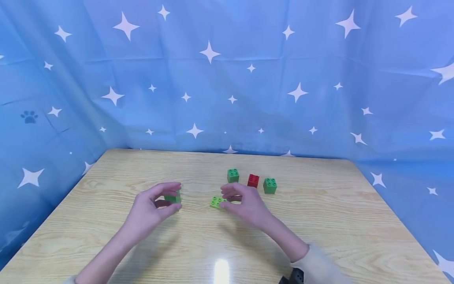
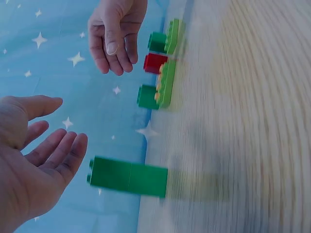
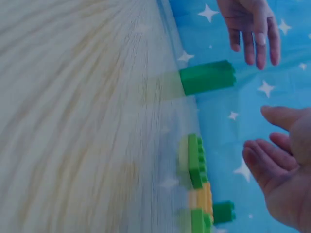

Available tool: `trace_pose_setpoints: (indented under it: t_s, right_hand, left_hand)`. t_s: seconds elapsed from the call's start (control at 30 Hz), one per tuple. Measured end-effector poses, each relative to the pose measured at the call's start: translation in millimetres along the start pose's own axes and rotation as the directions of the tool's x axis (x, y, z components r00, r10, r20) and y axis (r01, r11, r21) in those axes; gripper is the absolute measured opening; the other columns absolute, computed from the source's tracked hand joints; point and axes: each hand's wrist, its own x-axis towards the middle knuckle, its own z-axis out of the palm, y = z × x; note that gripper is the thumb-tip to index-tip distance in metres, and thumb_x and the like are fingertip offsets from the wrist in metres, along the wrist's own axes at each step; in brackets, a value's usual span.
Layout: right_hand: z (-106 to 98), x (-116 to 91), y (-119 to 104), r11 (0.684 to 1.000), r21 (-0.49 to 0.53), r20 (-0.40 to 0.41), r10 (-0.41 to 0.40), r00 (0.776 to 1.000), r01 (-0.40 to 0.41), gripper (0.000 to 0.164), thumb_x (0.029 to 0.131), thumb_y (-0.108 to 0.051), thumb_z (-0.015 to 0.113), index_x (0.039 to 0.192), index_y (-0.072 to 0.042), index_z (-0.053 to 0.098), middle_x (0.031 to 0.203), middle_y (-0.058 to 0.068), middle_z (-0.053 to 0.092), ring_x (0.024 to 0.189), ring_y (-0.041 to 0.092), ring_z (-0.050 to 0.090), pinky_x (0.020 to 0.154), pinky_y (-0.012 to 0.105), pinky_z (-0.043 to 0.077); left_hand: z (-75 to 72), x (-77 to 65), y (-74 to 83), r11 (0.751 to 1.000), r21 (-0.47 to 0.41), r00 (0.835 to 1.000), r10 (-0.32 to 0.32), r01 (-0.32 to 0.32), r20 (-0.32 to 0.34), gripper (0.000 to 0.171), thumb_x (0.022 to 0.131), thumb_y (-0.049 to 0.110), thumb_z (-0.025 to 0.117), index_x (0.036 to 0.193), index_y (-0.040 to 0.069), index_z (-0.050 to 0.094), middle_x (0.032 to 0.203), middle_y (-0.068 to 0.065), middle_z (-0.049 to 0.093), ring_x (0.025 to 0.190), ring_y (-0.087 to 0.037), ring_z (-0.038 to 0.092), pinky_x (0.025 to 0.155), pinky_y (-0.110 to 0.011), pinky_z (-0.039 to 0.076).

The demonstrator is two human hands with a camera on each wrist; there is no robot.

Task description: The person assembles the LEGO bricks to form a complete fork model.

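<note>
Two dark green toy bricks form an upright stack (image 2: 129, 177) on the table. My left hand (image 1: 150, 207) is above and beside it; in both wrist views a gap separates the fingers from the stack. That hand holds nothing, its fingers loosely curved. My right hand (image 1: 248, 205) hovers, also holding nothing, with relaxed fingers and the thumb apart from them. In the head view it partly covers a light green brick (image 1: 215, 202) lying flat. The right wrist view has this hand (image 3: 282, 170) above a row of low bricks, light green (image 3: 197, 162) and orange (image 3: 206, 196).
Toward the back of the wooden table (image 1: 319, 221) stand a green brick (image 1: 233, 176), a red brick (image 1: 253, 181) and another green brick (image 1: 269, 186). A blue curtain (image 1: 227, 79) with white stars hangs behind and at the sides.
</note>
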Motion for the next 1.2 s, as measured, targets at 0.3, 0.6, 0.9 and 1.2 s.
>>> trace_pose_setpoints:
  t_s: [0.3,0.6,0.9,1.2]
  right_hand:
    - [-31,-20,14,0.998,-0.065,-0.058,-0.017,0.998,0.014,0.037,0.090,-0.011,0.080,0.124,-0.004,0.067,0.115,0.015,0.072,0.103,0.032,0.070,0.092,0.047,0.058]
    - [-58,-37,32,0.990,-0.117,-0.130,0.069,0.989,-0.085,0.041,0.087,-0.008,0.082,0.125,-0.004,0.067,0.119,0.014,0.071,0.104,0.026,0.070,0.092,0.043,0.058]
    - [-71,-44,48,0.986,-0.112,-0.139,0.105,0.985,-0.121,0.044,0.088,-0.009,0.081,0.128,0.001,0.065,0.120,0.016,0.070,0.105,0.027,0.069,0.094,0.042,0.057]
    - [-74,-44,58,0.982,-0.125,-0.134,0.123,0.983,-0.140,0.041,0.086,-0.006,0.082,0.124,0.003,0.067,0.118,0.016,0.071,0.104,0.029,0.068,0.088,0.037,0.058]
  left_hand:
    - [28.8,5.1,3.2,1.000,0.008,0.998,-0.011,0.011,0.060,0.048,0.082,-0.006,0.081,0.127,0.005,0.069,0.122,-0.006,0.070,0.109,-0.025,0.067,0.084,-0.031,0.060]
    - [56.3,15.9,-2.8,0.998,0.025,0.991,-0.054,0.051,0.126,0.043,0.084,-0.002,0.082,0.125,0.004,0.071,0.121,-0.011,0.070,0.110,-0.028,0.066,0.084,-0.031,0.059]
    - [73.1,32.4,-18.7,0.996,0.038,0.977,-0.091,0.085,0.195,0.041,0.086,0.001,0.081,0.125,0.004,0.071,0.124,-0.015,0.070,0.109,-0.034,0.068,0.085,-0.027,0.058]
    - [88.7,48.3,-33.7,0.988,0.111,0.972,-0.129,0.109,0.198,0.039,0.086,0.004,0.082,0.124,0.006,0.073,0.120,-0.011,0.070,0.102,-0.028,0.067,0.076,-0.030,0.058]
